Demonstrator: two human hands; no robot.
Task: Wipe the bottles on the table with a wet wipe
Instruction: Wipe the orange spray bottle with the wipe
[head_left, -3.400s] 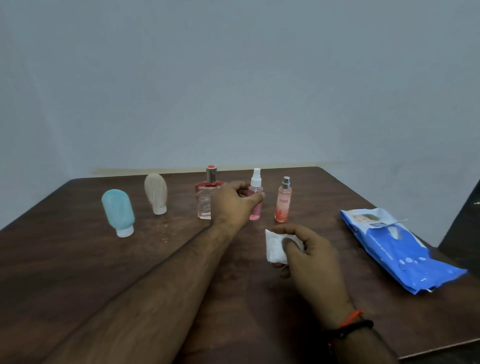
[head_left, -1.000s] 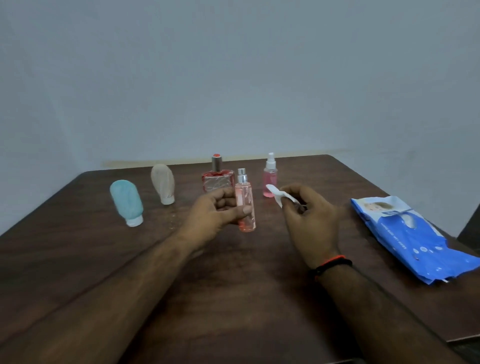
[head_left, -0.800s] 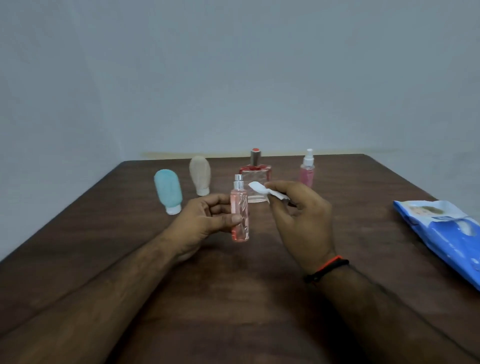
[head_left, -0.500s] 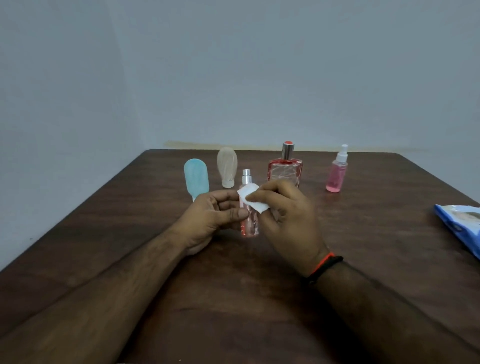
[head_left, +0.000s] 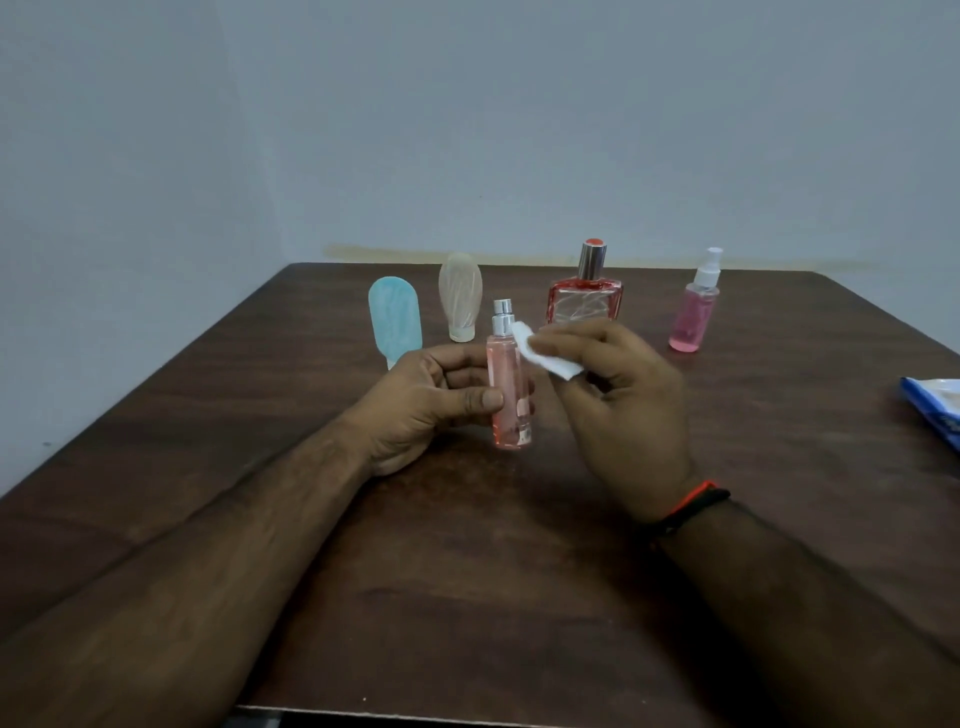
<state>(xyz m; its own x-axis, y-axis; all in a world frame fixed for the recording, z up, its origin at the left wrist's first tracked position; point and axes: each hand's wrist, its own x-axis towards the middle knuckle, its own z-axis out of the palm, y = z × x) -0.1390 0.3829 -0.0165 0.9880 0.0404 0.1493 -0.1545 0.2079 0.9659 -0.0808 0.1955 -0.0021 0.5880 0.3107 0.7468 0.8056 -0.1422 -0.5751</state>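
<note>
My left hand (head_left: 431, 400) grips a slim pink spray bottle (head_left: 506, 374) with a silver top, upright, just above the dark wooden table (head_left: 467, 597). My right hand (head_left: 623, 405) pinches a folded white wet wipe (head_left: 545, 353) against the bottle's upper right side, near its neck. Behind stand a blue tube bottle (head_left: 394, 319), a beige tube bottle (head_left: 460, 293), a square red perfume bottle (head_left: 584, 299) and a pink spray bottle with a white nozzle (head_left: 696, 306).
A blue wet-wipe pack (head_left: 935, 405) lies at the table's right edge, partly cut off. A grey wall rises behind the table's far edge. The near table edge runs along the bottom of the view.
My left hand picked the slim pink bottle from the row and brought it nearer. My right hand lifted the wipe from the table to the bottle's top. The view swung left.
</note>
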